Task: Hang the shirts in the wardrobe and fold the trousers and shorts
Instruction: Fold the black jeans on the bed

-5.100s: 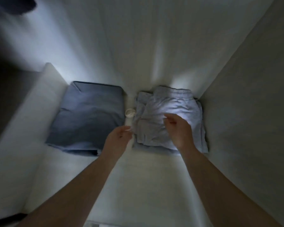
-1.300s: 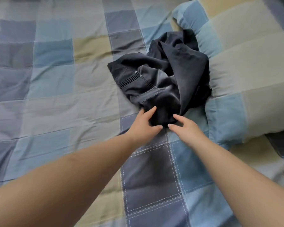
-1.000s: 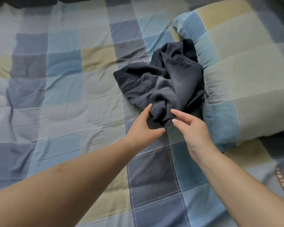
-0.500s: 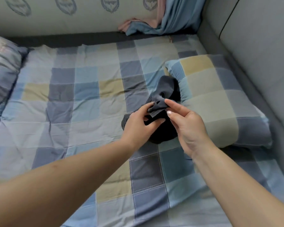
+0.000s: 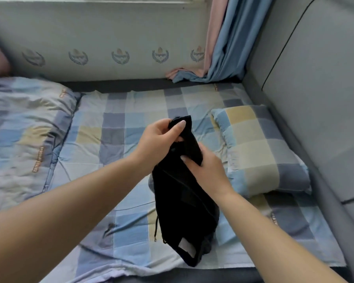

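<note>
Plainly, with the left hand (image 5: 157,139) pinching the top edge and the right hand (image 5: 206,170) gripping lower, the black trousers (image 5: 184,201) hang bunched over the bed (image 5: 131,221) and may fold crooked.

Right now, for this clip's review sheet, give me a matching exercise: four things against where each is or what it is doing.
1. black drawstring garment
2. checked rectangular pillow
3. blue and pink curtain
4. left hand

A. hangs in the far corner
B. lies on the bed's right side
C. pinches the cloth's top edge
D. held up over the bed

Pairs: 1-D, 2-B, 3-A, 4-C
</note>
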{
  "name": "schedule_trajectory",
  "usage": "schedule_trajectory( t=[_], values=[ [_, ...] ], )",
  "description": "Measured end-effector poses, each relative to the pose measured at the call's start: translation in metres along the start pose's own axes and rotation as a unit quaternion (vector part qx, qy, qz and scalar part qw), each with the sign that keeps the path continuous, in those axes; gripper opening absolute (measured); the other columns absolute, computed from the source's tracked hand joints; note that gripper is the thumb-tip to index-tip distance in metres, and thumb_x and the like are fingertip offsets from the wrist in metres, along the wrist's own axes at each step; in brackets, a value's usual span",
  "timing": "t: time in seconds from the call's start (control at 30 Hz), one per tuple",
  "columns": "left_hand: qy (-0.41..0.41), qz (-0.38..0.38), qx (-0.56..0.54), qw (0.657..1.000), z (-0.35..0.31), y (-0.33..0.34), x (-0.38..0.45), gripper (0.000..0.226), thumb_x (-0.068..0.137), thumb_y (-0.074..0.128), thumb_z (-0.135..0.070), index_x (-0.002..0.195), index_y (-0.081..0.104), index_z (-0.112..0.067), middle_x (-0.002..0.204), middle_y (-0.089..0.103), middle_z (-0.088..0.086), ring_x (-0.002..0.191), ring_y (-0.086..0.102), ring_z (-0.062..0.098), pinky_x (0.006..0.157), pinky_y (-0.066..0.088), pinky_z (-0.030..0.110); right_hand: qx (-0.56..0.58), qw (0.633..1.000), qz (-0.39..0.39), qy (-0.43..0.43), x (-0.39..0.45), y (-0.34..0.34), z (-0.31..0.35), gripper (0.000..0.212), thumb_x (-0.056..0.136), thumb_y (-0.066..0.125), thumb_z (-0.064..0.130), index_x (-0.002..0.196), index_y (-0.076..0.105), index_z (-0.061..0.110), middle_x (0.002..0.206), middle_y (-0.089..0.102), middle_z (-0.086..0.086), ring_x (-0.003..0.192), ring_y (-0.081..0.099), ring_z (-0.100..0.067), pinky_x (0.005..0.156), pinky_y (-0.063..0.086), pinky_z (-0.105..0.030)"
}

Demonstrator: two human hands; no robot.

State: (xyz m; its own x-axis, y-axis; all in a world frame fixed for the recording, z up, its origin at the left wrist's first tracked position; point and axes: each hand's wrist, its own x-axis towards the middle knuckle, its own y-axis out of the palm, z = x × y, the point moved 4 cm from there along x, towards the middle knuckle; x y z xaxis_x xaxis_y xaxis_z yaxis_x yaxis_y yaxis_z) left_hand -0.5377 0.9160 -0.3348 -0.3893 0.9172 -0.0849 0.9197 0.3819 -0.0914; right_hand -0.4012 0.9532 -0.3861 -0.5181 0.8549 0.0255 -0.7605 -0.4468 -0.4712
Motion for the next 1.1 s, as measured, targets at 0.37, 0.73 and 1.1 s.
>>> schedule_trajectory(
  t=[0.37, 0.73, 1.1],
  values=[
    [0.032, 0.042, 0.118, 0.992, -0.031, -0.181, -0.113, 0.068, 0.071, 0.069, -0.038, 0.131, 0.038, -0.044, 0.122, 0.057, -0.013, 0.112, 0.059, 0.004, 0.104, 0.046, 0.039, 0.15, 0.988, 0.022, -0.012, -0.028, 0.065, 0.155, 0.009, 0.091, 0.062, 0.017, 0.085, 0.064, 0.024, 0.085, 0.069, 0.004, 0.084, 0.064, -0.011, 0.081, 0.05, -0.03],
    [0.162, -0.026, 0.037, 0.986, -0.103, -0.267, -0.149, 0.045, 0.089, 0.052, 0.002, 0.115, 0.065, -0.033, 0.119, 0.067, -0.002, 0.112, 0.061, 0.009, 0.101, 0.046, 0.029, 0.174, 0.983, 0.063, 0.002, -0.044, 0.142, 0.278, 0.015, 0.092, 0.058, 0.037, 0.106, 0.059, 0.031, 0.106, 0.068, 0.002, 0.103, 0.063, -0.015, 0.096, 0.049, -0.039],
    [0.063, -0.109, -0.106, 0.986, -0.19, -0.313, -0.138, 0.027, 0.089, 0.047, -0.003, 0.102, 0.062, -0.021, 0.08, 0.058, 0.001, 0.071, 0.057, 0.015, 0.058, 0.048, 0.024, -0.065, 0.992, 0.108, -0.022, -0.06, 0.185, 0.296, 0.051, 0.088, 0.061, 0.029, 0.136, 0.042, 0.029, 0.11, 0.064, 0.008, 0.102, 0.062, -0.013, 0.091, 0.052, -0.038]
  ],
)
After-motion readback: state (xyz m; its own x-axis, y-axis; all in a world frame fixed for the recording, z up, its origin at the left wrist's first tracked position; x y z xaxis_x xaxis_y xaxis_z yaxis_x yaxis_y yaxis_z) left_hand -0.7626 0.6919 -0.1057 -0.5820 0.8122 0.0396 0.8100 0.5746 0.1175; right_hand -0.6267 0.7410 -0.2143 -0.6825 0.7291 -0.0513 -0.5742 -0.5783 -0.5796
